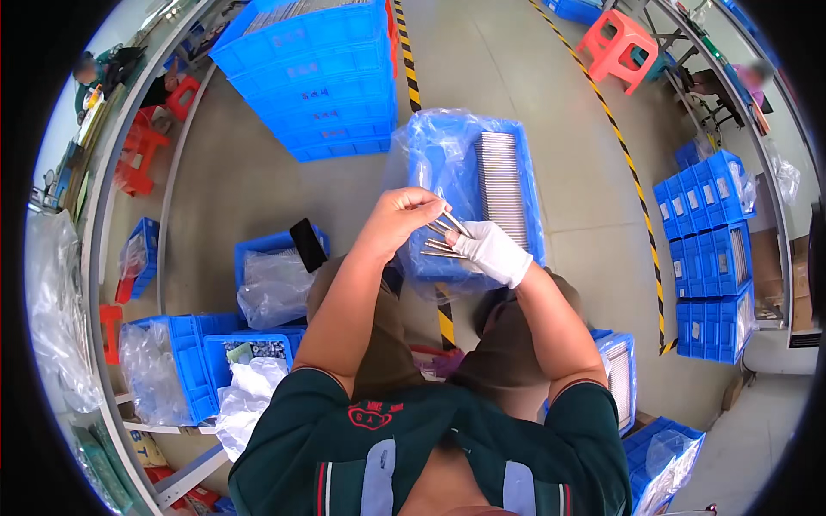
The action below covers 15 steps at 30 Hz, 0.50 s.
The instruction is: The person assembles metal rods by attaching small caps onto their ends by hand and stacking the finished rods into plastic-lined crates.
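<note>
Green shirt point(430, 447) is filling the bottom of my view, with both forearms reaching up from it over brown-clad knees point(508, 344). I am watching the bare left hand point(397, 219) and the white-gloved right hand point(492, 251) meeting above a blue crate point(469, 198) that is sitting just beyond the knees. Between the hands, a small bunch of thin metal pins point(443, 236) is fanning out. The left fingers are curling together and pinching the pins' upper ends; the gloved fingers are closing around the lower ends, so both hands are gripping the same bunch.

Clear plastic is lining the crate, and a tight row of more metal pieces point(502, 185) is standing along its right half. A black phone point(307, 244) is lying on the rim of a smaller blue bin point(275, 275) to the left, which is also holding a plastic bag. Further left, more bins point(185, 361) and crumpled white bags point(249, 391) are crowding a shelf edge. A tall stack of blue crates point(314, 77) is standing on the concrete floor ahead, another stack point(710, 249) is rising on the right, and a yellow-black stripe point(632, 172) is running across the floor. A red stool point(618, 47) is standing far off by a bench.
</note>
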Available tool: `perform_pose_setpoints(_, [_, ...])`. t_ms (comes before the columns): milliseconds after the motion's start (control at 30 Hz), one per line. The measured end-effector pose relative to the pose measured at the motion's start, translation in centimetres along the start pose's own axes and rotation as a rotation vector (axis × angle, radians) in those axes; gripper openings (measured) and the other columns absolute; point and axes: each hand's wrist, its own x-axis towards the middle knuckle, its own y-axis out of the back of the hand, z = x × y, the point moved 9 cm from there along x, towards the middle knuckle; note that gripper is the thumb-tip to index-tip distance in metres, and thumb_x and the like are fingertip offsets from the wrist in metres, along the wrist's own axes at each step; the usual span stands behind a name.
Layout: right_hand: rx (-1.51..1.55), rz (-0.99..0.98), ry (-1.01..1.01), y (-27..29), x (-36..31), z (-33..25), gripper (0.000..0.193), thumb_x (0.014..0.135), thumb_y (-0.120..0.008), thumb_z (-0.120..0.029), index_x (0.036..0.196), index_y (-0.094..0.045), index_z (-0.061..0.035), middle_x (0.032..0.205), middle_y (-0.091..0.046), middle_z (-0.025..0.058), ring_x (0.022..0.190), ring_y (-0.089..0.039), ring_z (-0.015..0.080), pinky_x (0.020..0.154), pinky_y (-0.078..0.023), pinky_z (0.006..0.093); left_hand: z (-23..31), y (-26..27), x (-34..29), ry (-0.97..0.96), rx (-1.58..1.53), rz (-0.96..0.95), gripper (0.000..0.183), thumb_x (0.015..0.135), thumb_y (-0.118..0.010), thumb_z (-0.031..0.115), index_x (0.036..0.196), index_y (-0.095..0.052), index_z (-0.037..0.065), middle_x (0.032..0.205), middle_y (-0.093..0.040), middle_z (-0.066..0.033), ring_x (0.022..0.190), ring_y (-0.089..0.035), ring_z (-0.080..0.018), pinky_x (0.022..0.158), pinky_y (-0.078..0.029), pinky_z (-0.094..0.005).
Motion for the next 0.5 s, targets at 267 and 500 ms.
perform_pose_setpoints(267, [0.056,-0.061,-0.024,0.0,0.4,1.1,0.027,0.084,-0.055,-0.031,0.072,-0.054,-0.007,0.053,-0.039,-0.0049,0.044,-0.032,0.0047,0.039,-0.024,0.0212,0.7,-0.5,0.3,-0.101,0.062,-0.058,0.018,0.08,-0.059,0.014,0.088,-0.062,-0.002,0.087,-0.061,-0.0048,0.082,-0.053,-0.0104,0.078,-0.039,-0.0243])
perform_pose_setpoints(500, [0.153,-0.13,-0.045,-0.5,0.0,1.0,0.028,0.082,-0.058,-0.034,0.075,-0.053,-0.0065,0.055,-0.039,-0.0048,0.044,-0.031,0.0044,0.038,-0.022,0.0205,-0.6,-0.2,0.1,-0.001,-0.026,0.016,0.018,0.083,-0.055,0.016,0.087,-0.06,-0.001,0.087,-0.059,-0.0059,0.083,-0.054,-0.0124,0.077,-0.041,-0.0258])
